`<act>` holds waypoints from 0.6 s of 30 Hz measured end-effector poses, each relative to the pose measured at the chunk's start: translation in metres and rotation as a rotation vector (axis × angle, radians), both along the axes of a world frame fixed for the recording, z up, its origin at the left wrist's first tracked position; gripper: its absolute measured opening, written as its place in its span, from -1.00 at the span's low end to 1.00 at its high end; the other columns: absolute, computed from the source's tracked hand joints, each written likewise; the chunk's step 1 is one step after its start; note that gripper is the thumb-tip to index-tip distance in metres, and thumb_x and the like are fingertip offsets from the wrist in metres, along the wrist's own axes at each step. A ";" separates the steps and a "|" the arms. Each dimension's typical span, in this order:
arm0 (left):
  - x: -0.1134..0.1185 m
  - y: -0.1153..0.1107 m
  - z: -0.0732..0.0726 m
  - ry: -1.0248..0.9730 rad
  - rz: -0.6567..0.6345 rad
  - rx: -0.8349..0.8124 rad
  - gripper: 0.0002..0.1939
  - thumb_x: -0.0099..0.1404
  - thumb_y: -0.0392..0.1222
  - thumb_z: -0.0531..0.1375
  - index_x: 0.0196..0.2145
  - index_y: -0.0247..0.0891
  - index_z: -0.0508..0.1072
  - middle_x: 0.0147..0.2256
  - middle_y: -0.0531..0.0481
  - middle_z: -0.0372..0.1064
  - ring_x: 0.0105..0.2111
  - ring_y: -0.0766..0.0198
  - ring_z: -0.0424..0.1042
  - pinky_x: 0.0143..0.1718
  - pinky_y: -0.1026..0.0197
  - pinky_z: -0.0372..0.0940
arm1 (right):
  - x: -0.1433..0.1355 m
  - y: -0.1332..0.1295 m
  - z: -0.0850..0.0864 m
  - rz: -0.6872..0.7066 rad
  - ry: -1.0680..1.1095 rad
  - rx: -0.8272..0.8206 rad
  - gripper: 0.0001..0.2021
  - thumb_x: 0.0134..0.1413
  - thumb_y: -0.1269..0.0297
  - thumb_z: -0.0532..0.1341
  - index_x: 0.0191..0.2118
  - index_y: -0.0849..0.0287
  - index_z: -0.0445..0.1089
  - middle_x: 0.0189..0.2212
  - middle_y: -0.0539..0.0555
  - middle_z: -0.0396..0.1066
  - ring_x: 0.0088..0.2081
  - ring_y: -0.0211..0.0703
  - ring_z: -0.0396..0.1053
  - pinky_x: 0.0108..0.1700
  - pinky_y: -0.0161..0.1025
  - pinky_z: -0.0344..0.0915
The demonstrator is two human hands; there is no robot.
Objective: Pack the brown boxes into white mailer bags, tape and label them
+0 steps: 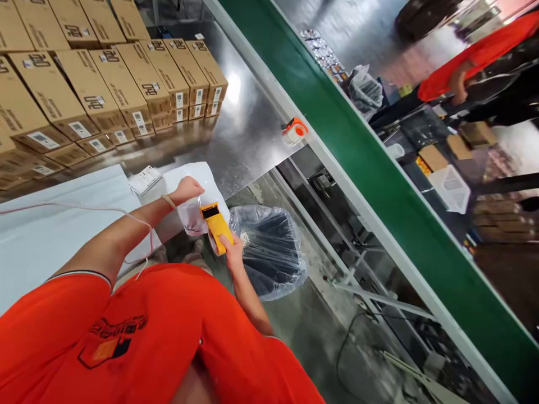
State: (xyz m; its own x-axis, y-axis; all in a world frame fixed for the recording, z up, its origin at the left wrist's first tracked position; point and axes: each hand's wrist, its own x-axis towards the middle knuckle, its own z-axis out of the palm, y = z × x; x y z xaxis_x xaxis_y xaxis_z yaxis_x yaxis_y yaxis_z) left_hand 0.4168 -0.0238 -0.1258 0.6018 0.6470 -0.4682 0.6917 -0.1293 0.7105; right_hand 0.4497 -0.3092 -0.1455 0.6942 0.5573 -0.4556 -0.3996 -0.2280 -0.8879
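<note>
A closed left hand seemingly steadies a white bag near the yellow tool the right hand grips.

Boxes on table at left, bin left of conveyor
</note>
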 end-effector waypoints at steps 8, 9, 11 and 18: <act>-0.022 -0.015 -0.012 0.181 -0.172 0.450 -0.33 0.42 -0.02 0.40 0.41 -0.24 0.52 0.35 -0.43 0.43 0.36 -0.36 0.33 0.34 -0.27 0.24 | -0.005 0.013 -0.031 -0.005 -0.040 -0.115 -0.58 -0.16 -0.06 0.49 -0.58 0.11 0.35 -0.68 -0.13 0.26 -0.56 -0.31 0.14 -0.53 -0.37 0.11; -0.027 -0.011 -0.012 0.151 -0.174 0.550 -0.17 0.41 0.00 0.42 0.53 -0.25 0.36 0.46 -0.47 0.26 0.44 -0.42 0.20 0.39 -0.33 0.16 | -0.005 0.012 -0.032 -0.005 -0.052 -0.122 -0.58 -0.15 -0.05 0.48 -0.59 0.11 0.34 -0.67 -0.14 0.25 -0.55 -0.31 0.13 -0.52 -0.37 0.09; -0.033 -0.001 -0.015 0.064 -0.311 0.682 -0.12 0.47 -0.06 0.33 0.61 -0.30 0.18 0.53 -0.48 0.13 0.52 -0.36 0.10 0.47 -0.30 0.11 | -0.004 0.013 -0.035 0.005 -0.062 -0.119 -0.59 -0.14 -0.03 0.47 -0.59 0.11 0.32 -0.66 -0.14 0.24 -0.53 -0.32 0.11 -0.49 -0.37 0.08; -0.050 0.006 -0.075 0.019 -0.921 0.614 -0.34 0.56 -0.18 0.07 0.55 -0.10 0.36 0.54 -0.20 0.20 0.59 -0.15 0.06 0.56 -0.30 0.00 | -0.010 -0.019 -0.053 0.095 -0.045 -0.192 -0.57 -0.09 -0.10 0.43 -0.53 0.06 0.26 -0.59 -0.10 0.19 -0.48 -0.25 0.11 -0.44 -0.27 0.10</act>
